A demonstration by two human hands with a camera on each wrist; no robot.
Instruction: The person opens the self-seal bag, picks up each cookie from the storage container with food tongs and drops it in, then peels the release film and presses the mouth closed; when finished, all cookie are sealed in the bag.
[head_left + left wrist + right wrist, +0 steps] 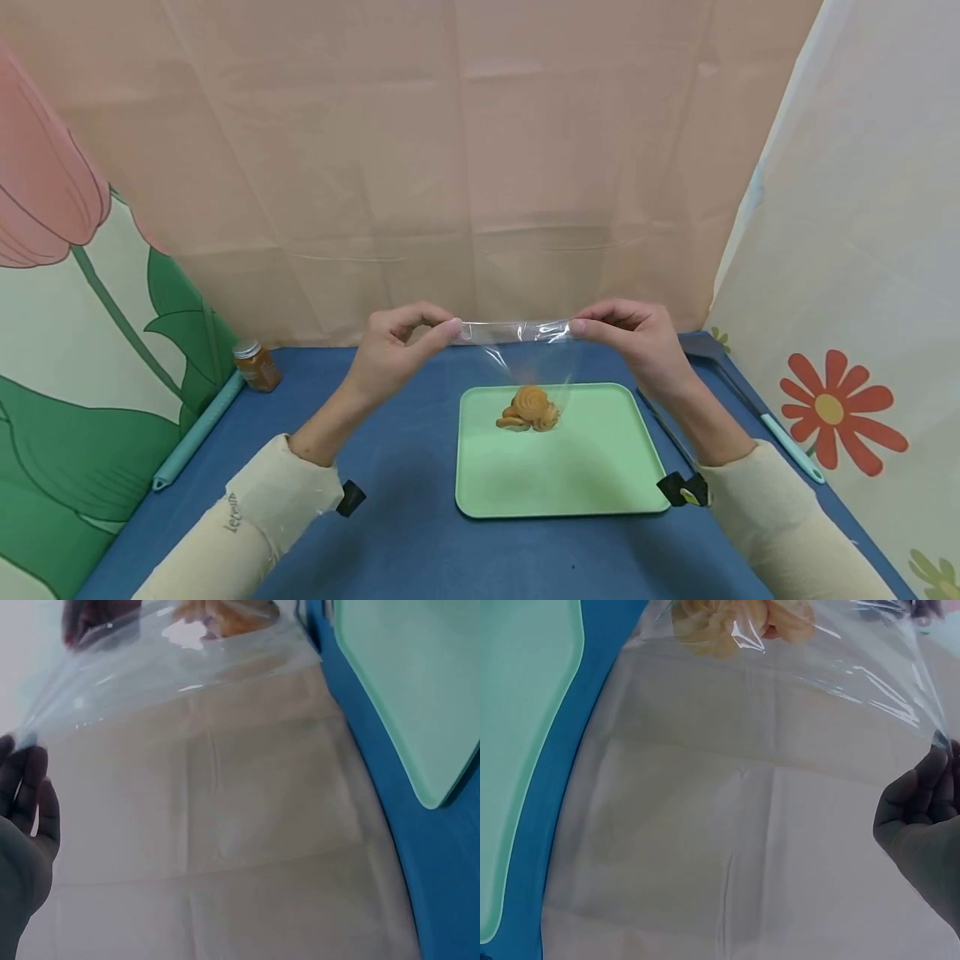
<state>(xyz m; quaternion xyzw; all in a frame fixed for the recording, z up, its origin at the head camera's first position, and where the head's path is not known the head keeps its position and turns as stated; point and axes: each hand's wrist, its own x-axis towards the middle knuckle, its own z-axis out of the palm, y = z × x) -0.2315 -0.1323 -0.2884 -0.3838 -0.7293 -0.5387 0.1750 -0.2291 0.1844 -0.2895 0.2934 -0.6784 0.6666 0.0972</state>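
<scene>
A clear plastic bag (517, 354) is stretched between the two hands, its top edge level. My left hand (401, 342) pinches the left top corner between thumb and fingers. At the opposite corner my right hand (626, 337) pinches the film the same way. Several golden swirl-shaped cookies (531, 404) sit at the bottom of the bag, bunched together. In the head view they overlap the back part of a light green tray (562, 479). Both wrist views show the bag held up off the tray, with cookies (727, 622) inside it.
On the blue tabletop (405, 500), a small jar with a brown filling (257, 367) stands at the back left beside a pale teal rod (198, 429). A dark spatula with a teal handle (791, 447) lies along the right edge. Another dark thin utensil (667, 429) lies right of the tray.
</scene>
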